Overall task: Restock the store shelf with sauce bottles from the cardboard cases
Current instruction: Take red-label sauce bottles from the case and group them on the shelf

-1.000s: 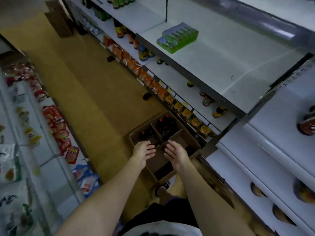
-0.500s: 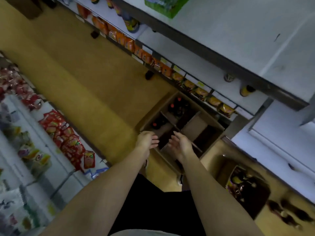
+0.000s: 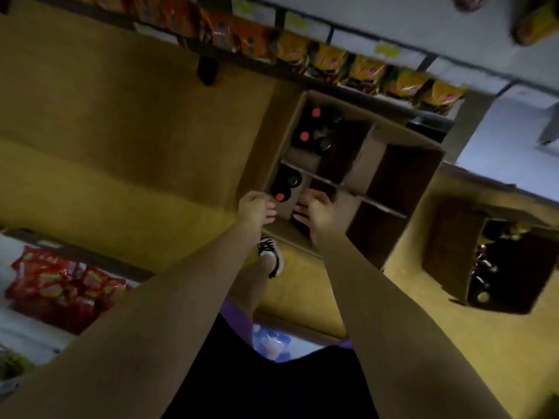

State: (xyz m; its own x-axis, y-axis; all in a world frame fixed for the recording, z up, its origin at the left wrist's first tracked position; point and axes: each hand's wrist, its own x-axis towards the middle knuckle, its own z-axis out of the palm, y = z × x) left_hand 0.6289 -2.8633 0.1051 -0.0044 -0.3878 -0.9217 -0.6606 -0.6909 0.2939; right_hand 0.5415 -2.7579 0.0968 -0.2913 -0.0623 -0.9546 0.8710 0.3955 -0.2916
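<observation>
Both arms reach straight down and forward, the left hand point(image 3: 256, 207) and right hand point(image 3: 314, 210) side by side over the near edge of the cardboard case point(image 3: 402, 182), fingers loosely curled and holding nothing. The nearest red-capped sauce bottle point(image 3: 280, 196) stands upright just beyond the left fingertips, so the left hand looks nearer. Past it, more bottles point(image 3: 308, 128) stand in the far compartment, well beyond either hand.

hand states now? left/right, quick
Left hand: empty, fingers loosely curled, over the cardboard case rim beside a red-capped bottle.
Right hand: empty, fingers loosely curled, over the case.
</observation>
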